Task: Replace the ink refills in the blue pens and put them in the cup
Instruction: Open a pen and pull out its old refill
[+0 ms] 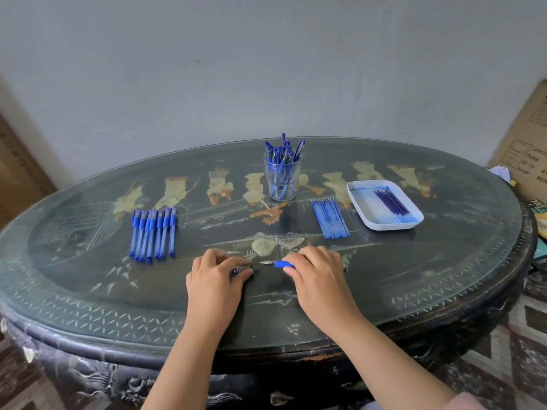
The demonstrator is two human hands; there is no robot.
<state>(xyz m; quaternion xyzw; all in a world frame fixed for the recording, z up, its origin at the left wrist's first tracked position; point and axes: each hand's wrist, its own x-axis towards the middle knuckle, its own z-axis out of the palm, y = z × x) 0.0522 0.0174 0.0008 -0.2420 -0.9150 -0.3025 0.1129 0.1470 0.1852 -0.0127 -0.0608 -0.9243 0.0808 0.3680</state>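
Note:
My right hand (pixel 315 269) grips an uncapped blue pen (pixel 278 264) low over the table, its metal tip pointing left. My left hand (pixel 217 273) holds the pen's cap (pixel 244 269), a short gap from the tip. A clear glass cup (pixel 282 182) at the far middle holds several blue pens. Several capped blue pens (pixel 154 233) lie in a row to the left. A bundle of blue refills (pixel 330 218) lies right of the cup. A white tray (pixel 384 224) further right holds several more refills.
The dark oval table (pixel 88 291) has a glass top and painted figures. A cardboard box (pixel 529 143) leans against the wall at the right, with clutter beside the table's right edge. A grey wall stands close behind.

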